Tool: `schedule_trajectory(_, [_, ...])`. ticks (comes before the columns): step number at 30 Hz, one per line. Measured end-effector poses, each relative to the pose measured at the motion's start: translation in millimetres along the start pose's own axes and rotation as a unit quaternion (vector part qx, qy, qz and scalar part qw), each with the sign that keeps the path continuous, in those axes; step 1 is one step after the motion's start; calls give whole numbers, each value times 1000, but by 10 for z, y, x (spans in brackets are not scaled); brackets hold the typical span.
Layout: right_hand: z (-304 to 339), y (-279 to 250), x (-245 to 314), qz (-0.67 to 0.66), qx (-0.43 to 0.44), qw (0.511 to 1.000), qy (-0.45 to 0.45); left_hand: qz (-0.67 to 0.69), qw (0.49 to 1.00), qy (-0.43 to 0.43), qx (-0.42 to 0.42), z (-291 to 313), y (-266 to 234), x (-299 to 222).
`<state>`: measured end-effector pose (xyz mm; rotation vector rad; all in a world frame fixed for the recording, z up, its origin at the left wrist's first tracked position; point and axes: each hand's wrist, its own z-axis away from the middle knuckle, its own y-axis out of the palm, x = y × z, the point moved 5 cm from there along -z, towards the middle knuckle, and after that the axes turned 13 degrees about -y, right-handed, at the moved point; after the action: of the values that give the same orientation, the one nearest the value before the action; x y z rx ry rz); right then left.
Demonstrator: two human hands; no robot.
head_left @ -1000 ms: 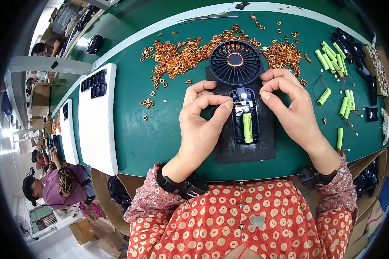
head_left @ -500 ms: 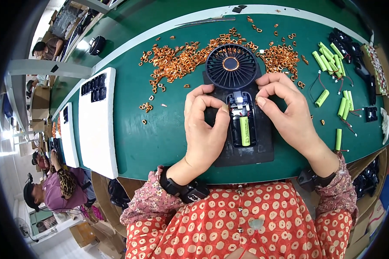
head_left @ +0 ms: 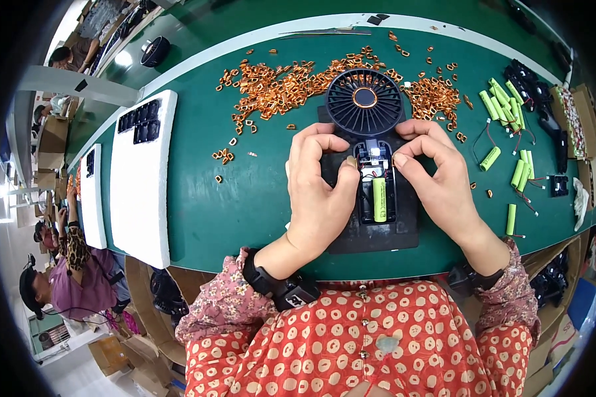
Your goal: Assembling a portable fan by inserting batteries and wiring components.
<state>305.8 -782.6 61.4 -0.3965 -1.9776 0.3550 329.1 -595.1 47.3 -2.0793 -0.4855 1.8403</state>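
A dark blue handheld fan (head_left: 364, 102) lies on a black mat (head_left: 404, 231), its round grille pointing away from me. Its handle (head_left: 392, 212) is opened up, showing a light green battery cell (head_left: 379, 198), thin wires and a small circuit board (head_left: 377, 151). My left hand (head_left: 321, 192) is closed at the handle's left edge, with its thumb by the board and its fingers curled below the grille. On the opposite edge, my right hand (head_left: 444, 175) pinches thumb and forefinger together. A tiny orange spot shows at those fingertips, too small to make out.
Small orange D-shaped rings (head_left: 271, 89) lie scattered beyond the fan. Green battery cells (head_left: 506, 102) with wires are at right, near black casings (head_left: 553, 126). White foam boards (head_left: 142, 192) carrying black parts (head_left: 146, 126) stand at left. Another person (head_left: 79, 284) works far left.
My view has shifted slightly. My left thumb and fingers have moved in closer over the handle near the circuit board. The right hand stays pinched at the handle's right edge.
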Motion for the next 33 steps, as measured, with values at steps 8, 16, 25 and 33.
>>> schedule_trajectory(8, [-12, 35, 57, 49, -5, 999, -16, -1, 1000, 7, -2, 0, 5, 3])
schedule_trajectory(16, [-43, 0, 27, 51, -16, 998, -13, 38, 999, -4, 3, -26, 46, 20])
schedule_trajectory(25, [-62, 30, -79, 11, 4, 1000, -7, 70, 997, 0, -11, -36, -3, 105])
schedule_trajectory(33, [15, -18, -300, -87, -8, 995, 49, 119, 992, 5, -49, -63, -602, 79])
